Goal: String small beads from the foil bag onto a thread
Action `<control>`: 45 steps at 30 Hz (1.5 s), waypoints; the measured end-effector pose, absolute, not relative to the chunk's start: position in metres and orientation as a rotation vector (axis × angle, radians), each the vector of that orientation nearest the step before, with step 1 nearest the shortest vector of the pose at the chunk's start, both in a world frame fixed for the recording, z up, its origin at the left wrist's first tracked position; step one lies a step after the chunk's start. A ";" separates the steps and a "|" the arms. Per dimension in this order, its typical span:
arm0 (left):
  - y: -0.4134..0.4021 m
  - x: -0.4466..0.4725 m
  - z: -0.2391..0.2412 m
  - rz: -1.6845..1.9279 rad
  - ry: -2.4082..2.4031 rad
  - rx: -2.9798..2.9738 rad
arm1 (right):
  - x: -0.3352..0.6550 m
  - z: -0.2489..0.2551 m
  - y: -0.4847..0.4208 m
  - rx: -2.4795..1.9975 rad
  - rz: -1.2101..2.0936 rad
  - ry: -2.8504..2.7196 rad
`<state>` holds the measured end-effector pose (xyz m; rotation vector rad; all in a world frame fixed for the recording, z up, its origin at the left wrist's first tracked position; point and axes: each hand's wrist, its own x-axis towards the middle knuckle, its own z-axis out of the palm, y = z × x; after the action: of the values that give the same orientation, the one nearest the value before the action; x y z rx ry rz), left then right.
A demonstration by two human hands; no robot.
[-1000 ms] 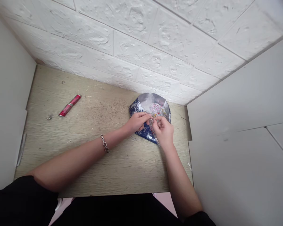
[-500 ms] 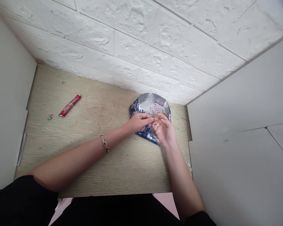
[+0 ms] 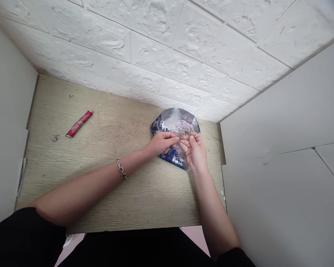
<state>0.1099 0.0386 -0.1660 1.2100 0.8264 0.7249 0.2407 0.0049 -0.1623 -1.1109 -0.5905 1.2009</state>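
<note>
My left hand (image 3: 161, 144) comes in from the left over a blue and silver foil packet (image 3: 169, 119), its thumb and forefinger pinched together. Whatever lies between those fingertips is too small to make out. Facing it, my right hand (image 3: 197, 152) is turned partly palm up, with thumb and fingers bent inward; any thing in them is too fine to name. The fingertips of both hands nearly meet above the packet. Small beads (image 3: 183, 125) in pink, red, yellow and clear tones lie on the foil, partly covered by my hands.
A slim red packet (image 3: 79, 124) lies on the wooden table (image 3: 122, 211) at the left. Two little shiny bits, one nearer (image 3: 55, 138) and one farther (image 3: 71, 96), sit around it. A white brick-pattern wall (image 3: 153, 55) bounds the back; pale panels (image 3: 272, 185) stand at both sides.
My right thumb has bent inward and its fingers have shifted. The left hand keeps its pinch. The whole view has shifted slightly.
</note>
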 end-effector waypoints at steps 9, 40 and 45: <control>0.038 0.109 -0.167 0.721 0.828 1.205 | 0.238 -0.164 0.004 -1.157 1.209 -0.548; 0.040 0.109 -0.173 0.750 0.832 1.200 | 0.242 -0.173 0.007 -1.269 1.102 -0.807; 0.041 0.109 -0.172 0.742 0.809 1.197 | 0.239 -0.169 0.006 -1.184 1.280 -0.633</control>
<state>0.1087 0.0408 -0.1725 1.1966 0.8088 0.7424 0.2387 0.0063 -0.1686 -1.1839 -0.6333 1.2796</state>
